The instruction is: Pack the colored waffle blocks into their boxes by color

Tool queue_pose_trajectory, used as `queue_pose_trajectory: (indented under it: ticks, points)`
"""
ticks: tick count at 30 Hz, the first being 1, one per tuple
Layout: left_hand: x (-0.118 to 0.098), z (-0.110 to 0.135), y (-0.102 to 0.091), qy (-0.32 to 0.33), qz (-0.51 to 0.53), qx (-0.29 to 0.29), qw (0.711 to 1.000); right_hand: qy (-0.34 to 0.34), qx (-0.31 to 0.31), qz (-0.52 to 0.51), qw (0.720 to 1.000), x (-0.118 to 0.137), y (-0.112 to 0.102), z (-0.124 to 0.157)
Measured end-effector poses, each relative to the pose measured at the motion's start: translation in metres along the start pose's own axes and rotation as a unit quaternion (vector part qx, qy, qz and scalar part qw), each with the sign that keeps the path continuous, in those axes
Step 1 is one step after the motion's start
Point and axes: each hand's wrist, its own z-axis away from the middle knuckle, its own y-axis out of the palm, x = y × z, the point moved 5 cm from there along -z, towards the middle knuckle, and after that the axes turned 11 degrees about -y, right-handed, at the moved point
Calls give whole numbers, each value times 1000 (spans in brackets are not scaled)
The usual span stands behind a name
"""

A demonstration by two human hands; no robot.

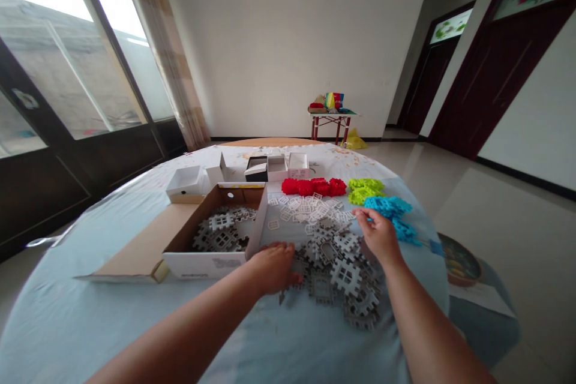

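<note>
Left hand (275, 267) is hovering beside gray pieces (345, 276), right hand (378, 233) by white pieces (311, 209). Whether either is grasping — I cannot tell.

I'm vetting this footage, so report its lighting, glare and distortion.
Head view: the left window burns out to white at its top; same view, the floor shows glossy reflections, the right-hand door leans, apparently from wide-angle stretch, and the box is shaded inside.
</note>
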Motion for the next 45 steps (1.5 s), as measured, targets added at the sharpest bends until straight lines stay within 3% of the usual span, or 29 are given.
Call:
queue_pose_trajectory:
  ticks: [15,24,28,33,38,41,45]
  points:
    - [7,2,0,-14,34,-45,998,9,5,-9,1000,3,1,0]
    - [14,27,0,-22,166,-77,983,6,12,-9,1000,0,2,0]
    - [14,43,-14,-10,161,-118,980,9,13,-5,1000,0,2,0]
    - [20,61,-52,-5,218,-167,962,7,9,-5,1000,2,2,0]
    - [50,61,-99,-34,308,-203,929,5,13,-2,1000,0,2,0]
    - [85,47,-122,-95,267,-264,922,8,14,-6,1000,-4,3,0]
    - [133,16,-127,-166,257,-296,905,11,17,-11,1000,-7,4,0]
